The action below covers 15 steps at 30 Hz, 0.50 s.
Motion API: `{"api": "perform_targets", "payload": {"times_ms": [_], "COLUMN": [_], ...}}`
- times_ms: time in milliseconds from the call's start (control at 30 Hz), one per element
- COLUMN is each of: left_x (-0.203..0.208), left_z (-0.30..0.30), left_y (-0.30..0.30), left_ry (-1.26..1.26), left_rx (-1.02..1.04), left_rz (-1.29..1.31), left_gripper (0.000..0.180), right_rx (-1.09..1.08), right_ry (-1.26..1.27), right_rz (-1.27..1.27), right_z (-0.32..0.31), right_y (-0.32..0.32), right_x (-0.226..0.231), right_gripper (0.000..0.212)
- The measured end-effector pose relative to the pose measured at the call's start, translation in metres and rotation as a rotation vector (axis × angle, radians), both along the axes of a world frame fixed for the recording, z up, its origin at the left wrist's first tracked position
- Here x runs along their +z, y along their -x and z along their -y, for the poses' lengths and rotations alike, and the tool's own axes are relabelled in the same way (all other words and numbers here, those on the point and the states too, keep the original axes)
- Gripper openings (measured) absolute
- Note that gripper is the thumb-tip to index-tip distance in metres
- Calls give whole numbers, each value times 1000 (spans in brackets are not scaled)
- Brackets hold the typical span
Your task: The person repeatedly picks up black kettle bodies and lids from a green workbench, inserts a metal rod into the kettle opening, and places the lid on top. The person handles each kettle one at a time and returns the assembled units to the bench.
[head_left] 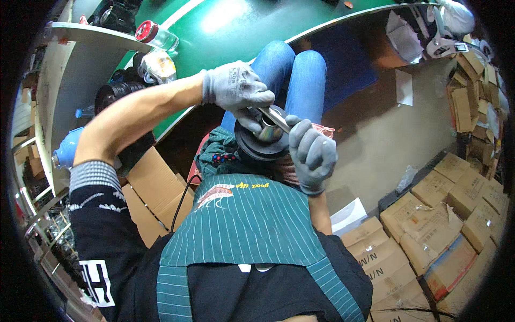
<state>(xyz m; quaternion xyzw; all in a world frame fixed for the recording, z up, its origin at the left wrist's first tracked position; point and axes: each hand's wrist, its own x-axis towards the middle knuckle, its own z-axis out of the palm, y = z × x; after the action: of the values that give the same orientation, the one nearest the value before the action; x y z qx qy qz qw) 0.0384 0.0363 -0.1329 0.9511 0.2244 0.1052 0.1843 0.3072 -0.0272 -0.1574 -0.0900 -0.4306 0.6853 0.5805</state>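
Both my hands wear grey gloves. A black round disc (256, 149) with a shiny metal cylinder (270, 132) rising from its middle rests at my lap. Across the top of the cylinder runs a slim silver metal bar (276, 116), whose exact kind I cannot make out. My left hand (238, 88) closes on the bar's upper left end, its lower fingers reaching down beside the cylinder. At the other end my right hand (313, 153) is curled into a grip on the bar, right of the disc. The fingers cover both ends of the bar.
Beyond my knees is a green tabletop (230, 27) with a red-lidded clear jar (156, 35). A stack of cardboard boxes (424, 231) fills the lower right, and an opened carton (158, 188) stands at my left. A blue bottle (68, 147) is beside my left arm.
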Motion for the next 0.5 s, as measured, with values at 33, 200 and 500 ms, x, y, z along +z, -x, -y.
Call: {"api": "perform_targets", "payload": {"times_ms": [33, 200, 500], "left_x": [4, 14, -128], "left_z": [7, 55, 47], "left_y": [0, 19, 102], "left_ry": [31, -1, 159], "left_rx": [101, 752, 1767], "left_rz": [12, 212, -155], "left_gripper": [58, 42, 59], "right_rx": [64, 107, -50], "right_ry": [26, 93, -344], "right_rz": [-53, 726, 1317], "right_z": [-7, -18, 19], "right_y": [-5, -22, -10], "right_x": [-9, 17, 31], "right_gripper": [20, 102, 93]}}
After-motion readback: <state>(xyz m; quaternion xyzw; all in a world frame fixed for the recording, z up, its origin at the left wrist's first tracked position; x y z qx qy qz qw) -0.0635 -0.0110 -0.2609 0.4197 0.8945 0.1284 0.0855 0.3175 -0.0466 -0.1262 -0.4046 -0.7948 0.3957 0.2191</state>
